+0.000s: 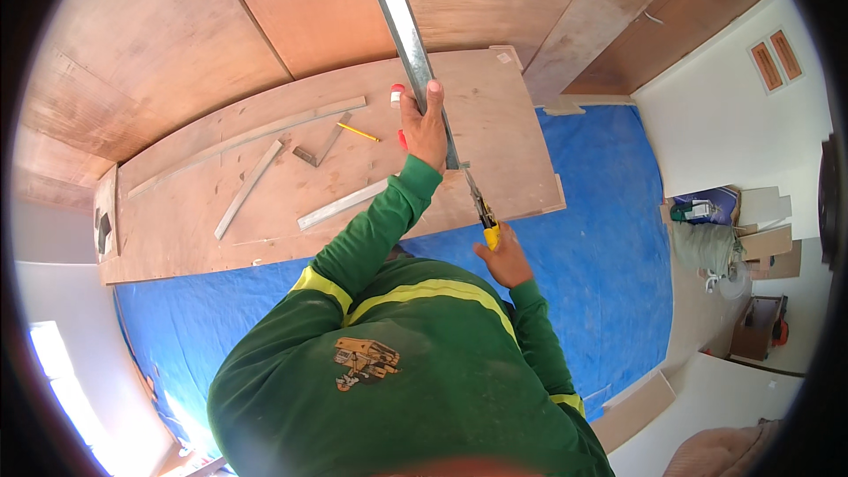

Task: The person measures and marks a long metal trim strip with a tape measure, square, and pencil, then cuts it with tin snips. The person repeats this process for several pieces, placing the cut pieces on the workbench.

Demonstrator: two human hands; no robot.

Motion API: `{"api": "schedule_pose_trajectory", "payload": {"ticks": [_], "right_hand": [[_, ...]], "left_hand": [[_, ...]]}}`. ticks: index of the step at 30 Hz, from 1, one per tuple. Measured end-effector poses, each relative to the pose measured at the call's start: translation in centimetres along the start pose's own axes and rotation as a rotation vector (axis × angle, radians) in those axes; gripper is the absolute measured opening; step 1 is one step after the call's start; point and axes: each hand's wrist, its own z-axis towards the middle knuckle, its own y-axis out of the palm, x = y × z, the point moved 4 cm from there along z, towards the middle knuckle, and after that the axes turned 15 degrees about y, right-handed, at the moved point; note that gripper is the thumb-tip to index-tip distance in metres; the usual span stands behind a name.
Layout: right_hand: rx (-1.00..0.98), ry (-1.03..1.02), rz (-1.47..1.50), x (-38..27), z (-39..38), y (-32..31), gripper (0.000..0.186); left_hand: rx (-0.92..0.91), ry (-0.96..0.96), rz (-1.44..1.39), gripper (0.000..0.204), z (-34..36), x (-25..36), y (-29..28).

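Note:
My left hand (425, 128) is closed around a long galvanized metal channel (408, 31), which slants up and away over the wooden worktable (495, 124). My right hand (506, 258) grips tin snips (488, 219) with yellow handles, near the table's front edge. The snips' jaws are at the channel's near end; whether they bite into the metal is too small to tell. Just beyond my left hand is a small red-and-white object (397, 95). Another red thing (403, 140) shows partly beside that hand.
On the table's left lie a long metal strip (256, 140), a shorter strip (249, 189), a try square (323, 145) and a yellow pencil (358, 132). Another metal piece (344, 203) lies near my left forearm. Blue sheeting (601, 212) covers the floor; materials (733, 230) are piled at right.

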Motion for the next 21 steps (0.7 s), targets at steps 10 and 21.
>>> {"api": "schedule_pose_trajectory", "payload": {"ticks": [10, 21], "right_hand": [[-0.019, 0.088, -0.018, 1.2, 0.8, -0.3, 0.059], [-0.169, 0.19, -0.423, -0.1, 4.3, -1.3, 0.059]], "left_hand": [[-0.383, 0.02, -0.017, 0.044, -1.8, -2.0, 1.8], [-1.059, 0.346, 0.608, 0.027, -9.1, -4.9, 1.8]]}}
